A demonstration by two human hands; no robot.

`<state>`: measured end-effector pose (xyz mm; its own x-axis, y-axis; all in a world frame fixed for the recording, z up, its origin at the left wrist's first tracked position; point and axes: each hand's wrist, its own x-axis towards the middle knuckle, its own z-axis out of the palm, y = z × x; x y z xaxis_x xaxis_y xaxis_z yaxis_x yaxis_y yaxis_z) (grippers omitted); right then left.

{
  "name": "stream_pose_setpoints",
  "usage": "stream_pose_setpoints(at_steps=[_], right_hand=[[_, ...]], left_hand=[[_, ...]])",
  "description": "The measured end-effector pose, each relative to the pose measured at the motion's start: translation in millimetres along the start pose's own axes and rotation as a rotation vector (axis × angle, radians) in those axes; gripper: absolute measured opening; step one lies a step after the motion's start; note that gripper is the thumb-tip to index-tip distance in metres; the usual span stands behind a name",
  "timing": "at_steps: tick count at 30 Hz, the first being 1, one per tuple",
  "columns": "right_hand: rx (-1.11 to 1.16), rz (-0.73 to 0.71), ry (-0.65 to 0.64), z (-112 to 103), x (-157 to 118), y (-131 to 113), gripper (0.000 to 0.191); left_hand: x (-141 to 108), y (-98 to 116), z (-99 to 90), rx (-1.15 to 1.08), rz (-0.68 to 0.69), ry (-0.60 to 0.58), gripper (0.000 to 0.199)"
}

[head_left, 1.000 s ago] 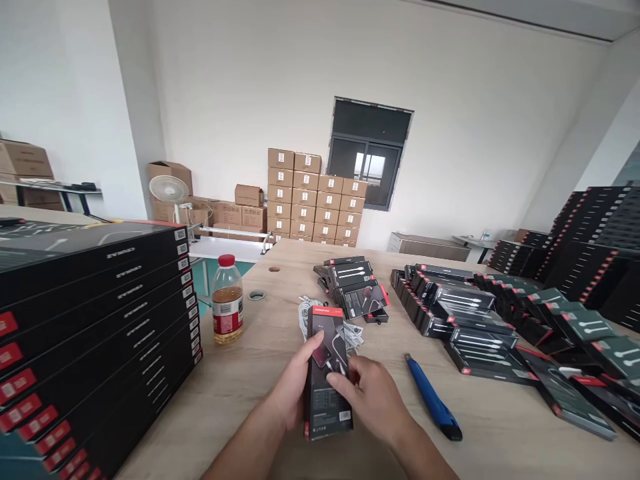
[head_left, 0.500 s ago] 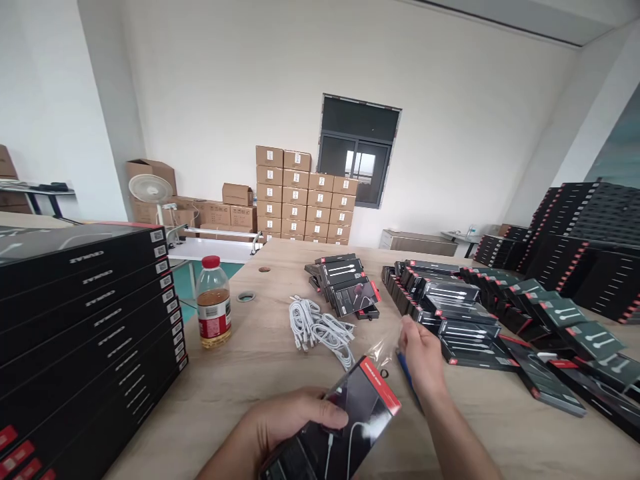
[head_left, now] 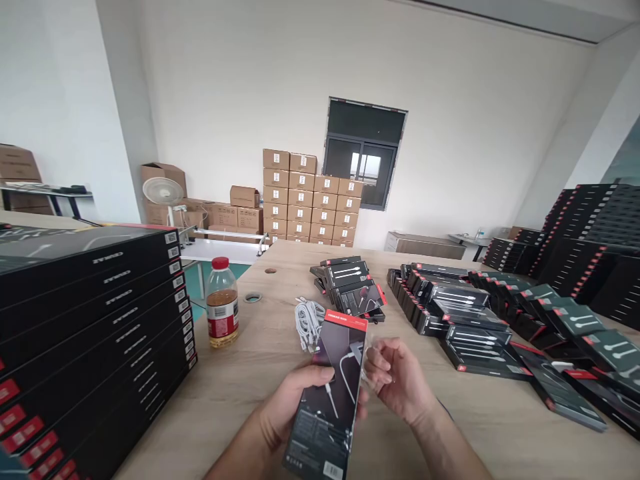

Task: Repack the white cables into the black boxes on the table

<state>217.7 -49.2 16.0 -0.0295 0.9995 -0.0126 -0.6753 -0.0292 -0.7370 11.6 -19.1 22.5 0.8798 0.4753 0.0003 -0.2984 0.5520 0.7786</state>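
Head cam: L hand [head_left: 295,398] pinching blk box [head_left: 334,399]; R hand [head_left: 400,379] curled, can't tell grip.

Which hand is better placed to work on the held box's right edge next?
Probably the right hand: it is up beside that edge, while the left hand is busy gripping the box.

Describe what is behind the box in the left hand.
White cables lie on the table past the upper left edge of the box. Whatever is directly behind it is covered, including any more cable.
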Motion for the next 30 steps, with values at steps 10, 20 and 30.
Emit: stream_pose_setpoints(at_steps=[10,20,30], right_hand=[[-0.399,0.046,-0.024,5.2,1.7,21.9,0.012],[-1.048,-0.038,-0.182,9.0,-5.9,22.3,0.011],[-1.112,-0.059,-0.180,5.4,-10.3,22.5,0.024]], left_hand=[[15.4,-8.0,4.4,0.356,0.267,0.316,0.045],[18.0,2.9,-12.7,0.041,0.375,0.588,0.031],[17.0,10.2,-21.0,-0.089,0.490,0.683,0.019]])
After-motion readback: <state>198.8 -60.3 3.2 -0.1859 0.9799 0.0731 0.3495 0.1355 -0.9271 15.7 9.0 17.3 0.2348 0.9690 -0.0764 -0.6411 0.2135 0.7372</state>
